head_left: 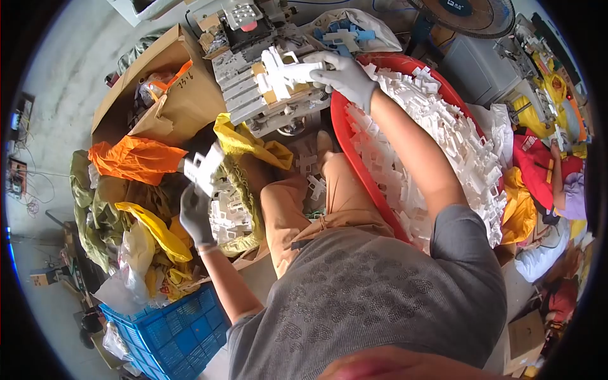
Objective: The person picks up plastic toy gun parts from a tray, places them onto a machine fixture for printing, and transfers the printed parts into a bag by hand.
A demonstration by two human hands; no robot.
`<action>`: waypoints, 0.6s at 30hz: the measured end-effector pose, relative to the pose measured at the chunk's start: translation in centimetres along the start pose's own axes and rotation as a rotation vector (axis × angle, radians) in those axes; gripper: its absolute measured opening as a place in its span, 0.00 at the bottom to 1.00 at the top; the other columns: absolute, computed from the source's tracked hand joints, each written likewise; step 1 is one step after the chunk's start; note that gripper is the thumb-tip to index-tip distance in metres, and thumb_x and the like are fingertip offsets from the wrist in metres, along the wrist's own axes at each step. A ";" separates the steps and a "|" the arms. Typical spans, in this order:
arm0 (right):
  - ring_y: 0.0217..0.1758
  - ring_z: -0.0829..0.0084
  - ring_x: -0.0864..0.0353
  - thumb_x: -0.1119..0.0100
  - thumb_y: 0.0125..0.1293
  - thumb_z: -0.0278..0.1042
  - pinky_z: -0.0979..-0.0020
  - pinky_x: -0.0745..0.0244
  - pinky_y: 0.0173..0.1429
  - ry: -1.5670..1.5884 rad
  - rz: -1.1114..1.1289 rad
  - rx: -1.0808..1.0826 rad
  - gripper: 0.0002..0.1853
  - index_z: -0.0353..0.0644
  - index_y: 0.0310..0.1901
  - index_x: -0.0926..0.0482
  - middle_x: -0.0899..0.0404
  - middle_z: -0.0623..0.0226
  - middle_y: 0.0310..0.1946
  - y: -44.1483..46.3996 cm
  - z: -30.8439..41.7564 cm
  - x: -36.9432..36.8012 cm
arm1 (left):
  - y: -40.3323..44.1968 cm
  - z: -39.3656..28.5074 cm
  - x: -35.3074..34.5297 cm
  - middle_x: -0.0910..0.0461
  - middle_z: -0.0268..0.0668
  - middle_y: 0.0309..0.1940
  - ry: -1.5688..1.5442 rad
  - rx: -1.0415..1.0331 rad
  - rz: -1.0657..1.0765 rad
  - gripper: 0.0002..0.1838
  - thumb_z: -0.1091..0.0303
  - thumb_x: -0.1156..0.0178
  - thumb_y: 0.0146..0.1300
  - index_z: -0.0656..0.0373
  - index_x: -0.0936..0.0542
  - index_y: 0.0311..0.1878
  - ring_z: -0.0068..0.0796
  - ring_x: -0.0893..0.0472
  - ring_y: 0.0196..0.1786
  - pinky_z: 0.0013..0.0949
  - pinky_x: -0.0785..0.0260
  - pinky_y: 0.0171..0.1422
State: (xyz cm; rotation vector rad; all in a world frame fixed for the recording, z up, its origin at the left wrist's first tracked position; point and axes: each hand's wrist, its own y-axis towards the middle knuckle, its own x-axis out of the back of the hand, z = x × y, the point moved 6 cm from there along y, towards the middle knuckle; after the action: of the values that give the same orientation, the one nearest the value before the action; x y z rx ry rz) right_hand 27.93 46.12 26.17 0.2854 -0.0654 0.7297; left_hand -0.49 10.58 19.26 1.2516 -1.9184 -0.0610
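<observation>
"White piece (273,68) on the machine bed (235,95), which way's it pointing?"

"Juts right, gripped by my right hand (347,77); long axis's hard to call from here. My left hand (196,216) grips a second piece (202,171), tilted up. Red tub (342,136)'s heaped with white parts (430,130), green sack (253,212) too."

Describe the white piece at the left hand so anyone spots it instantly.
From the big red tub, look left past the person's legs to the gray-gloved left hand. The white piece tilts up from it, by the green sack. Unlike the heaped pieces, it is held alone in the air.
</observation>
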 end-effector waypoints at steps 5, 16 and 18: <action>0.24 0.83 0.24 0.40 0.62 0.30 0.79 0.29 0.28 -0.117 0.081 -0.119 0.15 0.47 0.52 0.20 0.17 0.68 0.33 1.8 -1.1 -0.2 | -6.4 10.9 0.8 0.16 0.40 0.40 0.036 0.288 0.167 0.18 0.62 0.36 0.58 0.58 0.20 0.51 0.30 0.18 0.41 0.32 0.27 0.47; 0.39 0.61 0.17 0.42 0.62 0.44 0.65 0.25 0.51 -0.423 -0.189 -0.107 0.18 0.47 0.51 0.22 0.18 0.58 0.39 -10.8 -9.7 3.1 | -10.9 10.7 -8.9 0.20 0.44 0.51 -0.147 0.298 0.693 0.19 0.65 0.45 0.65 0.67 0.23 0.55 0.35 0.22 0.54 0.34 0.32 0.60; 0.49 0.59 0.21 0.43 0.61 0.45 0.61 0.27 0.55 -0.684 -0.178 -0.107 0.23 0.47 0.56 0.26 0.24 0.57 0.51 -13.4 -13.5 5.6 | -10.6 10.0 -9.6 0.20 0.44 0.51 -0.093 0.247 0.737 0.19 0.65 0.45 0.65 0.66 0.23 0.55 0.36 0.22 0.53 0.34 0.31 0.60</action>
State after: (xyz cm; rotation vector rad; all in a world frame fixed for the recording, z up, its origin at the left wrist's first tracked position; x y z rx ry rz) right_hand 40.53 44.04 10.99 0.4220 -0.7169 0.4241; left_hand 2.35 8.98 2.17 0.6245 -2.4082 0.5185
